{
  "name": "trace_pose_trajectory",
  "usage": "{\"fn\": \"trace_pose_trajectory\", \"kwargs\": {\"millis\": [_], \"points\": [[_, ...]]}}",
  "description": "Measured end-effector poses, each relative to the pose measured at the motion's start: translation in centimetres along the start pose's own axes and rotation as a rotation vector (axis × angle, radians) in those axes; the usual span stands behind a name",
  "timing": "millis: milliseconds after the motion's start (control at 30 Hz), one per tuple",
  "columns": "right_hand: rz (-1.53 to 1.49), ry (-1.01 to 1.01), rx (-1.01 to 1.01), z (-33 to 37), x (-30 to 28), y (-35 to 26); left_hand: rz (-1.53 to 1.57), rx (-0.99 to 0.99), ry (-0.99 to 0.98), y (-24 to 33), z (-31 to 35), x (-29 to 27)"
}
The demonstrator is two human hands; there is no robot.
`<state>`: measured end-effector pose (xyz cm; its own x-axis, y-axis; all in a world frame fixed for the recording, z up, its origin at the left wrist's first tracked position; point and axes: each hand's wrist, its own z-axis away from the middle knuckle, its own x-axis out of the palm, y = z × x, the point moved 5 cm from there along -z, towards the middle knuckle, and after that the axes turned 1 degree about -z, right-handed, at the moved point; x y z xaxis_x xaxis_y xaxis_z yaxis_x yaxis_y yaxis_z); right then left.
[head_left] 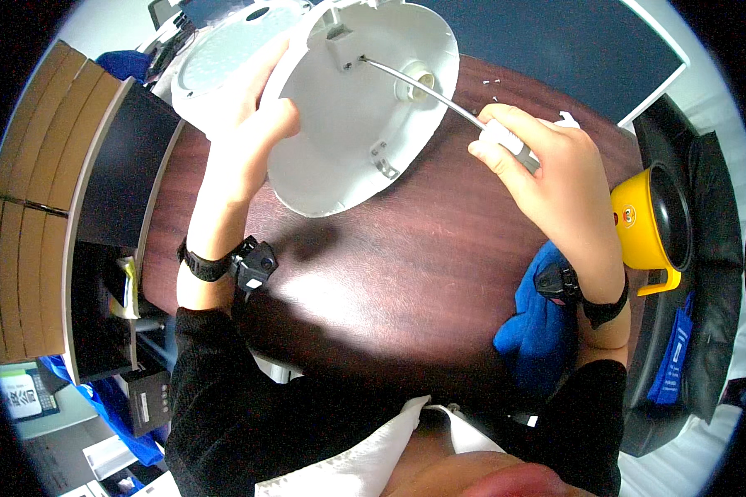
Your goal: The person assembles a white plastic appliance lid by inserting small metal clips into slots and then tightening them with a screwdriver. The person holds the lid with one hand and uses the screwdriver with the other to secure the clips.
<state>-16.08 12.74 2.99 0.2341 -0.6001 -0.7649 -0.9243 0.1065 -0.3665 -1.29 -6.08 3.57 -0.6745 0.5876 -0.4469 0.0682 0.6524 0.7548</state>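
A white oval plastic shell (331, 141) is tilted up at the far side of the table, its hollow inside facing me. My left hand (257, 124) grips its left rim, the thumb over the edge and the other fingers partly hidden behind. My right hand (547, 157) is closed around the grey-and-white handle of a screwdriver (439, 98). The long metal shaft reaches left into the shell, and its tip meets a small hole near the upper bracket. A round white fitting (414, 83) and a small clip (383, 157) sit on the inner wall.
Behind my left hand lies another white rounded part (232, 58). Several tiny screws (491, 82) lie on the brown table (406, 248) beyond the shell. A blue cloth (539, 323) lies beneath my right wrist. A yellow pot (642, 219) stands at the right, boxes (41, 132) at the left.
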Motion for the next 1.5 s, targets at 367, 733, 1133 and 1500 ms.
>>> {"fn": "trace_pose_trajectory", "kwargs": {"millis": [367, 733, 1133, 1500], "points": [[-0.601, -0.176, 0.250, 0.2, 3.1, 1.0, 0.076, 0.102, 0.036, -0.9, 0.5, 0.2], [-0.305, -0.085, 0.059, 0.0, 3.1, 1.4, -0.118, 0.058, 0.002, -1.3, -0.4, -0.1], [0.188, 0.023, -0.122, -0.3, 0.9, 0.8, -0.007, -0.024, -0.040, -1.0, -0.3, 0.6], [-0.572, -0.203, 0.210, -0.2, 3.9, 2.1, 0.065, 0.048, -0.018, -0.9, 0.0, 0.1]]}}
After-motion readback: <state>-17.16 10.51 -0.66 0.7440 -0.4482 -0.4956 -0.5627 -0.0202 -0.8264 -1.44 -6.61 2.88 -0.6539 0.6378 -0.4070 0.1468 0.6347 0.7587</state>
